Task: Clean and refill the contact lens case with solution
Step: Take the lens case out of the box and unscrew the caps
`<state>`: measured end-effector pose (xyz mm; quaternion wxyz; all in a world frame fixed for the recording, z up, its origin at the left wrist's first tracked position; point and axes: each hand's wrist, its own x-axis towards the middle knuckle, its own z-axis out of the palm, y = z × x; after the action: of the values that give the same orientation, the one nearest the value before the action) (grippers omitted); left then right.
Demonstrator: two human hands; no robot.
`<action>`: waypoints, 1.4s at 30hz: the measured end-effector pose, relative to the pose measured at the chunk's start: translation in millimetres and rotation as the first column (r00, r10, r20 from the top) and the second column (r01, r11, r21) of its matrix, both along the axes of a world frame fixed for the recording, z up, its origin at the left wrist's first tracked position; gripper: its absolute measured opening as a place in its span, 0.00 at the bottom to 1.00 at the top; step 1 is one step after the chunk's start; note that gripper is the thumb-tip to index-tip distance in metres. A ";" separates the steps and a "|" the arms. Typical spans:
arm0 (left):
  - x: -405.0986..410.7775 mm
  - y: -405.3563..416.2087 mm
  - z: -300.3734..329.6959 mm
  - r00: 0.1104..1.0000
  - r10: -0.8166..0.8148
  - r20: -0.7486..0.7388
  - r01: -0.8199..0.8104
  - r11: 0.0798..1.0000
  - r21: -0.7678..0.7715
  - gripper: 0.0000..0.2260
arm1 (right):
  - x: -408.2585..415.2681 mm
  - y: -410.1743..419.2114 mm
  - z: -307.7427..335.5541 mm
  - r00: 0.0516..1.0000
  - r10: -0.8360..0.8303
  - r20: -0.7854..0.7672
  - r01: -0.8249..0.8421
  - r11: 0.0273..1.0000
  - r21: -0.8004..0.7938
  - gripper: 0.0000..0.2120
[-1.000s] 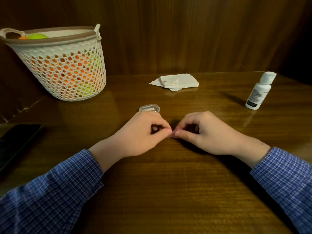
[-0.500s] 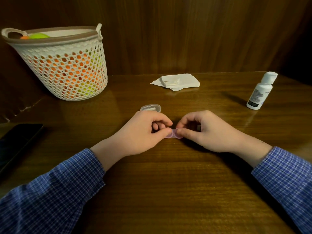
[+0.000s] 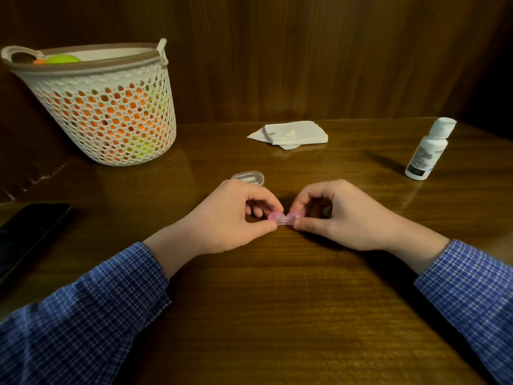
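A small pink contact lens case (image 3: 283, 218) rests on the wooden table between my hands. My left hand (image 3: 227, 218) pinches its left end between thumb and forefinger. My right hand (image 3: 341, 215) pinches its right end the same way. Both ends of the case are partly covered by my fingertips. A white solution bottle (image 3: 427, 150) with a flip cap stands upright at the far right, well apart from both hands. A clear oval lid or container (image 3: 248, 177) lies just behind my left hand.
A stack of white tissues (image 3: 294, 132) lies at the back centre. A white mesh basket (image 3: 111, 107) with orange and green items stands at the back left. A dark phone (image 3: 25, 234) lies at the left edge. A wood-panelled wall backs the table.
My hands have drawn slightly apart, so more of the pink case shows between my fingertips. Both hands kept their pinch on it.
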<state>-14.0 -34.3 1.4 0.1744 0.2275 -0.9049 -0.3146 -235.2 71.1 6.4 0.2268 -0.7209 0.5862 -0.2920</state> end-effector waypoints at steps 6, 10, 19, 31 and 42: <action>-0.1 -2.2 0.2 0.998 -0.048 0.037 0.047 0.999 0.018 0.07 | 0.0 0.5 2.4 0.999 0.012 -0.032 -0.011 1.000 0.014 0.05; -0.4 -2.3 0.4 0.998 -0.062 0.021 0.061 0.998 0.011 0.06 | 1.2 1.9 4.9 0.999 0.027 -0.031 -0.026 0.999 0.018 0.07; -0.2 -1.0 0.0 0.997 -0.070 0.016 0.070 0.997 0.017 0.07 | 6.7 5.0 3.2 0.997 -0.016 -0.073 0.017 1.000 0.000 0.17; -1.2 2.0 3.2 0.998 -0.059 -0.013 0.060 0.998 0.029 0.07 | 16.3 6.9 1.3 0.988 -0.090 -0.123 0.091 0.996 0.002 0.17; 0.8 8.3 4.5 0.994 -0.104 -0.038 0.101 0.993 -0.065 0.06 | 9.0 -1.3 4.9 0.988 0.081 -0.134 -0.078 0.997 0.029 0.10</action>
<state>-13.1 -26.1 5.9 0.1838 0.1688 -0.9210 -0.2993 -226.3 69.7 11.3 0.2069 -0.7589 0.5745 -0.2263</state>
